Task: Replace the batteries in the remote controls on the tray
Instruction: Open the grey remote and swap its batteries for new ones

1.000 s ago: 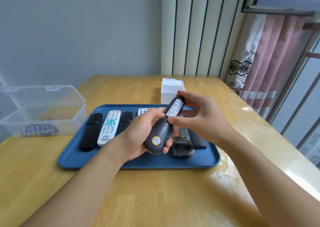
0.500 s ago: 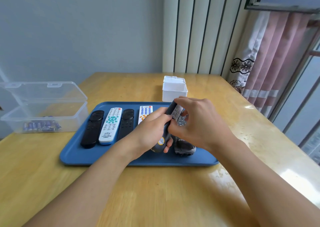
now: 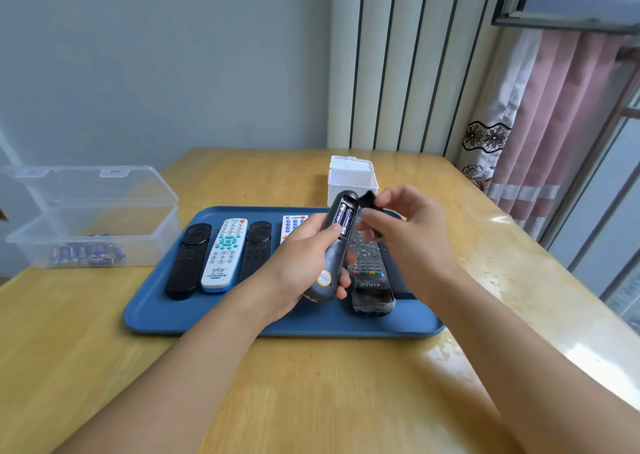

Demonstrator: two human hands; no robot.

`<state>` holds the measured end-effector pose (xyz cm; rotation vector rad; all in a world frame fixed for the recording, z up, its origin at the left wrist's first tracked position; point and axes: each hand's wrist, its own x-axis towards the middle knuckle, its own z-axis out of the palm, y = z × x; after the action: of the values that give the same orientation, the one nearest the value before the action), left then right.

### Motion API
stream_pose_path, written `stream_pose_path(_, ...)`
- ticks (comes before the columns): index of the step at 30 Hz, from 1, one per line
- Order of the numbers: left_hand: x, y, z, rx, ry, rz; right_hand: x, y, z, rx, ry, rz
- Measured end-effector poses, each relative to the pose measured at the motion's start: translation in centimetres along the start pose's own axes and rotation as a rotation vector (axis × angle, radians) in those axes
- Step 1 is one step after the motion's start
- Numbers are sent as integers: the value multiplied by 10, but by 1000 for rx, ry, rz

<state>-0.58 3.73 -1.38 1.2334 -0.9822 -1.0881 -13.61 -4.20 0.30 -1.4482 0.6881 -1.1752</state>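
My left hand [image 3: 298, 263] grips a dark grey remote [image 3: 329, 270] back side up, above the blue tray [image 3: 173, 315]. Its battery compartment is open and shows two purple batteries [image 3: 344, 220]. My right hand [image 3: 408, 235] pinches the removed black battery cover [image 3: 369, 201] just right of the compartment. On the tray lie a black remote [image 3: 188, 259], a white remote with teal buttons [image 3: 225, 253], another black remote [image 3: 258, 249], a white remote with blue buttons [image 3: 292, 223] partly hidden by my hand, and a plastic-wrapped black remote [image 3: 370, 280].
A clear plastic box [image 3: 93, 225] with its lid up holds several purple batteries [image 3: 86, 254] at the left of the wooden table [image 3: 311, 384]. A small white box [image 3: 351, 178] stands behind the tray. Curtains and a window are at the right.
My right hand slid the battery cover off the grey remote and lifted it away to the right. The compartment with its two batteries is now exposed. The left hand kept its grip.
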Motion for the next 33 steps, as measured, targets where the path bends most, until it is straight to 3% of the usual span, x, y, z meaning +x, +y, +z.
stream_pose_path(2, 0, 2, -1, -33, 18, 1, 5, -7, -3, 364, 53, 230)
stream_pose_path(4, 0, 6, -2, -102, 20, 2, 9, -11, -9, 579, 14, 425)
stream_pose_path(8, -2, 8, -3, -100, 10, 32, 9, -8, -12, 491, -137, 561)
stream_pose_path(10, -2, 7, -3, -66, 5, 43, 6, -5, -8, 235, -134, 390)
stream_pose_path(13, -1, 6, -2, -6, 0, 68, -2, -3, -2, -348, -57, -179)
stream_pose_path(15, -1, 4, -1, 57, 6, 94, -5, 0, 1, -582, -34, -417)
stream_pose_path(20, -2, -1, 3, 151, 2, 162, -6, 10, 5, -801, 6, -506)
stream_pose_path(33, -5, -4, 4, 441, 61, 273, -8, 3, 10, -662, 5, -426)
